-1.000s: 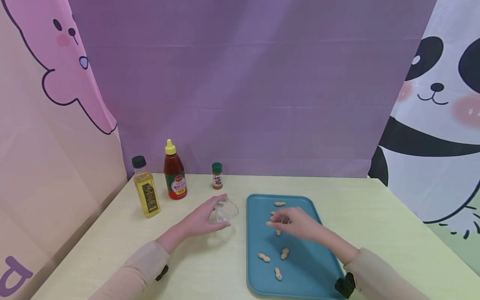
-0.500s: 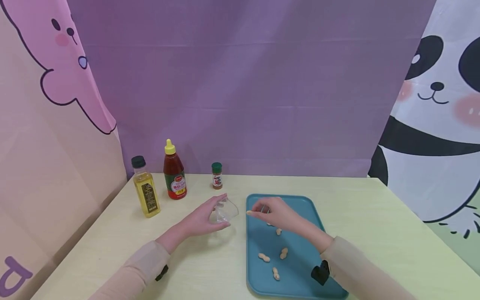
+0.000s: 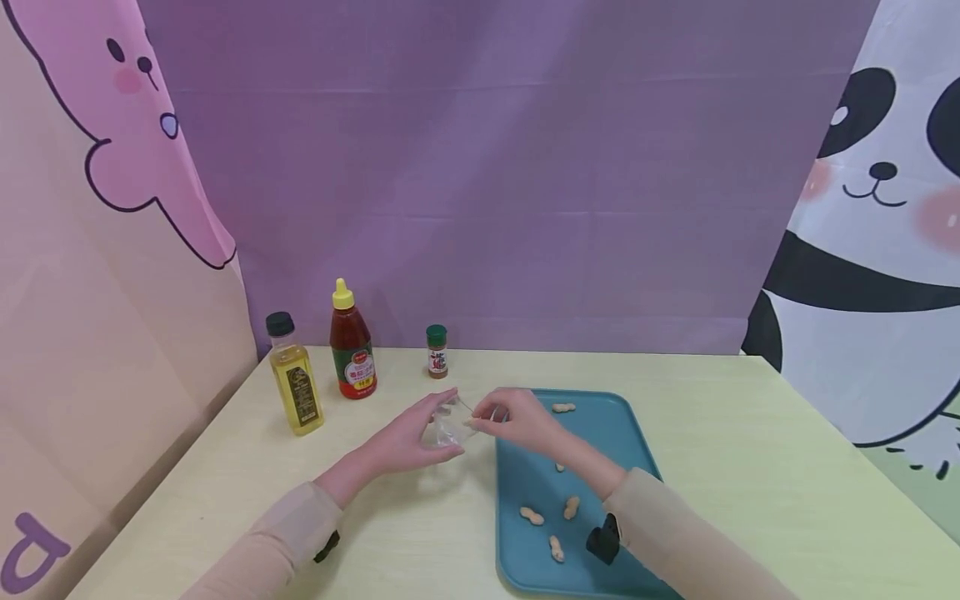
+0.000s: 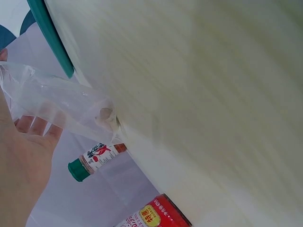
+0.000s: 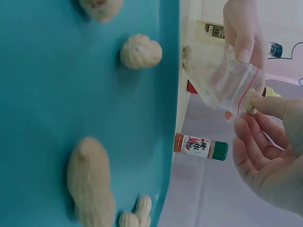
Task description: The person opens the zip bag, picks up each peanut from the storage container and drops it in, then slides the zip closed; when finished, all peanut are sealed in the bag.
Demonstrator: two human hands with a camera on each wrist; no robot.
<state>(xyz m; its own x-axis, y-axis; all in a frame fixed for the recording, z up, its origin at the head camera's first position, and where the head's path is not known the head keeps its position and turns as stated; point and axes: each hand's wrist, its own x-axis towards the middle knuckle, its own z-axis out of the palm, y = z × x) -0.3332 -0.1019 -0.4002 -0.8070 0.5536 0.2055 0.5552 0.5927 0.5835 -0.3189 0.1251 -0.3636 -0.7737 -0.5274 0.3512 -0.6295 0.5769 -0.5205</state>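
My left hand [image 3: 408, 435] holds a clear zip bag [image 3: 450, 423] above the table, thumb and fingers spread at its mouth. A red line runs along the bag's mouth in the right wrist view. At the bag's bottom lies a peanut-like lump [image 4: 105, 113]. Between thumb and fingertips, my right hand [image 3: 519, 419] pinches an unshelled peanut [image 5: 251, 110] right at the bag's mouth. Several more peanuts [image 3: 532, 516] lie on the blue tray [image 3: 521, 475] under the right forearm, which hides part of it.
At the back left of the table [image 3: 757, 467] stand an oil bottle [image 3: 296, 387], a red sauce bottle [image 3: 352, 358] with a yellow tip, and a small green-capped spice jar [image 3: 437, 354]. A purple cloth [image 3: 510, 183] hangs behind the table.
My right hand has moved left from over the tray to the bag's mouth, carrying the peanut. The left hand and the bag have hardly moved.
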